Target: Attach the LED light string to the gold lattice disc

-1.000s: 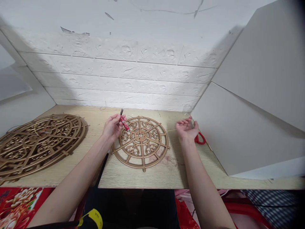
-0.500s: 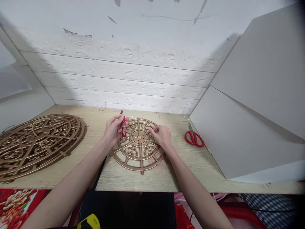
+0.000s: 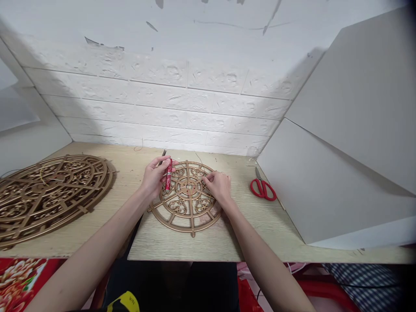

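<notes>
My left hand (image 3: 152,177) is closed round a slim red tube with a silver band (image 3: 169,174), held upright over the left side of a round gold openwork panel (image 3: 193,225). A dark stick-like piece (image 3: 163,154) juts up behind those fingers; whether it joins the tube I cannot tell. Over the panel's right side, my right hand (image 3: 219,185) has thumb and fingertips pinched together. A thin dark wire (image 3: 200,160) rises from near that pinch, so the fingers appear to hold it. The panel lies flat on the table, with scrollwork and a small hub at its centre.
More gold openwork panels (image 3: 58,195) lie stacked on the left of the wooden table (image 3: 260,234). Red-handled scissors (image 3: 263,189) rest at the right, beside a white board (image 3: 341,186). A white brick-patterned wall (image 3: 162,99) stands behind.
The thin wire now sticks up past the panel's far edge near my right hand. Both hands keep nearly the same places; the whole view has shifted slightly.
</notes>
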Action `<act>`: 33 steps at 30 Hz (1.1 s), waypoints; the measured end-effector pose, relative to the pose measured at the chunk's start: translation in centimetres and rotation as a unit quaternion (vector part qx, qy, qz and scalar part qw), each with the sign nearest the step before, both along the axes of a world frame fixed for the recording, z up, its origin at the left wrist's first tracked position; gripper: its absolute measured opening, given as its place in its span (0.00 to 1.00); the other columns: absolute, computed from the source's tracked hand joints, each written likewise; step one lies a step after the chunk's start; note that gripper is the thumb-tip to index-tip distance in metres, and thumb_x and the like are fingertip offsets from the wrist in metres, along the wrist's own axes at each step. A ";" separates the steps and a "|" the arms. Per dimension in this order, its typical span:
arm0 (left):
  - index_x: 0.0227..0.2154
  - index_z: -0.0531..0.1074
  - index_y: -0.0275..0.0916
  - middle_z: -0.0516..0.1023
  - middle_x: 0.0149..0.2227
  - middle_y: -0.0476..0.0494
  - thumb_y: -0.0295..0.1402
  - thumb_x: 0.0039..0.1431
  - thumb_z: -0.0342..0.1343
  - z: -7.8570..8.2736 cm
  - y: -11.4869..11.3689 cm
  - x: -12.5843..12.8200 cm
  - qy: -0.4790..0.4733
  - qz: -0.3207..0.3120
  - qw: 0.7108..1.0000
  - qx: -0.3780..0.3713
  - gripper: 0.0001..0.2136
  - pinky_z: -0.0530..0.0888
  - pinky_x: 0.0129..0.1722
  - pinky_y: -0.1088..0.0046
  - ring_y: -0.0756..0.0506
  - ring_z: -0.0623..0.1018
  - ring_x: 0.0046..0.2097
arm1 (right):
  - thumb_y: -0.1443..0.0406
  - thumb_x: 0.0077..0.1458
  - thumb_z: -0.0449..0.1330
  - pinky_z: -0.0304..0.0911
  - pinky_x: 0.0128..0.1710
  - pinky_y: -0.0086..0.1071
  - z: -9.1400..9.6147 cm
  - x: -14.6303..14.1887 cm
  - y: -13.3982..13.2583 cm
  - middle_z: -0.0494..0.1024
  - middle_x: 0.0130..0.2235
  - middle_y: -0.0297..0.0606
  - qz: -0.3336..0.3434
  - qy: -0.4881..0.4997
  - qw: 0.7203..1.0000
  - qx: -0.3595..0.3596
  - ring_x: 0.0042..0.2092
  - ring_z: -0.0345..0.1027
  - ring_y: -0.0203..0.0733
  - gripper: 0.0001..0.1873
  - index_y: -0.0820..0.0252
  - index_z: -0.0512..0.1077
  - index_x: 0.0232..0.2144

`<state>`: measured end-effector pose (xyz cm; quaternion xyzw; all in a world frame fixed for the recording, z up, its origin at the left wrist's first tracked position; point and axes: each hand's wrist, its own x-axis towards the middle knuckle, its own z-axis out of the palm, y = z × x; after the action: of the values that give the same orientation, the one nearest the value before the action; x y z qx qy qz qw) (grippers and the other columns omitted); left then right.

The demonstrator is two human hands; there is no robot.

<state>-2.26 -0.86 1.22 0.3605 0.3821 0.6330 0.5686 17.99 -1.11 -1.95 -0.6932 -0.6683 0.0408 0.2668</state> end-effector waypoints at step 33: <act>0.35 0.70 0.35 0.79 0.32 0.41 0.27 0.50 0.60 0.5 0.1 -0.3 -0.055 0.023 0.997 -0.040 0.09 0.53 0.12 0.86 0.53 0.75 0.24 | 0.62 0.54 0.59 0.51 0.45 0.37 -1.0 0.5 1.1 0.70 0.42 0.43 -0.019 0.068 0.997 0.003 0.48 0.58 0.51 0.09 0.54 0.77 0.37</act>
<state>-2.56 -0.73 1.75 0.2932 0.3834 0.6493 0.5878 18.51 -0.05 -2.93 -0.7004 -0.6355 0.0805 0.3148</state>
